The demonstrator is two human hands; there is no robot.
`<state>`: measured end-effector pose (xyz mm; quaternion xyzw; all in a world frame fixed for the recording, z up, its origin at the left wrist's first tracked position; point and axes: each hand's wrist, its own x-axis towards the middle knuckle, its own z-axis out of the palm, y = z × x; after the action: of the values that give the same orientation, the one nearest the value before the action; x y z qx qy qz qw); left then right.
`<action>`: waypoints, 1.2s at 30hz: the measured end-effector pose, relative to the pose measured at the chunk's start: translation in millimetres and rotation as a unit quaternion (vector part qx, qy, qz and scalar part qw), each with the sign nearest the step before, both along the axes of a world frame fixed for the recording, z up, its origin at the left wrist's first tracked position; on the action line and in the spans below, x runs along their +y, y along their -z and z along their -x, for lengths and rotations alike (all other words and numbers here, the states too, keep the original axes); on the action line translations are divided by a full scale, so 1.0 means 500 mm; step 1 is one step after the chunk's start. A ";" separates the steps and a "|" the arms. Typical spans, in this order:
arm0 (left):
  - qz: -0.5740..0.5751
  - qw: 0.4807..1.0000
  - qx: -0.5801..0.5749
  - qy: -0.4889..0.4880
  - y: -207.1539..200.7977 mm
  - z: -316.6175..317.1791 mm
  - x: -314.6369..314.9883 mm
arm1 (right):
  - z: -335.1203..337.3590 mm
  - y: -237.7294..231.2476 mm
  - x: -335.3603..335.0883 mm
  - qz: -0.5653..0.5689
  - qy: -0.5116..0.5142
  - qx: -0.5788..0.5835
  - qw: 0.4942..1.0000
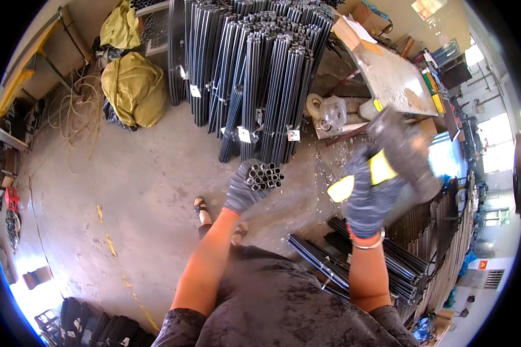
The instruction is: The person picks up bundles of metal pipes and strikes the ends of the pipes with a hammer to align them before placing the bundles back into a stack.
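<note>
My left hand (244, 188), in a grey knit glove with an orange cuff, is closed around a bundle of metal tubes (265, 176). Their round open ends face up toward me, and the rest of their length is hidden below. Raised at the right, my right hand (371, 196) wears a matching glove and grips the yellow handle of a mallet (408, 151). The mallet's big dark head is smeared by motion and stands apart from the tubes. A bracelet circles my right wrist.
Tall bundles of dark tubes (260, 75) with white tags stand just ahead. More tube bundles (324, 263) lie by my right side. A worktable (396, 75) is at the far right, and a yellow sack (134, 89) sits at the far left near loose cord (75, 115).
</note>
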<state>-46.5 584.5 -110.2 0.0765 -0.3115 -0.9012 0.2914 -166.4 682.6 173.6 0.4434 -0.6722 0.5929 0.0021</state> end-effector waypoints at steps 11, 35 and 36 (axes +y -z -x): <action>0.537 0.777 -0.272 -0.185 -0.022 -0.002 -0.014 | -0.013 0.036 -0.010 -0.097 -0.049 0.191 0.976; 0.578 0.721 -0.346 -0.164 0.002 0.035 -0.030 | 0.020 0.184 -0.031 -0.279 -0.130 0.188 0.933; 0.577 0.727 -0.327 -0.177 0.013 0.033 -0.030 | 0.003 0.147 -0.028 -0.268 -0.139 0.166 0.939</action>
<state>-62.8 569.7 -116.7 0.2374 -0.8280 -0.3993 0.3140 -168.1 668.7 100.2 0.6092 -0.7275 0.3032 -0.0875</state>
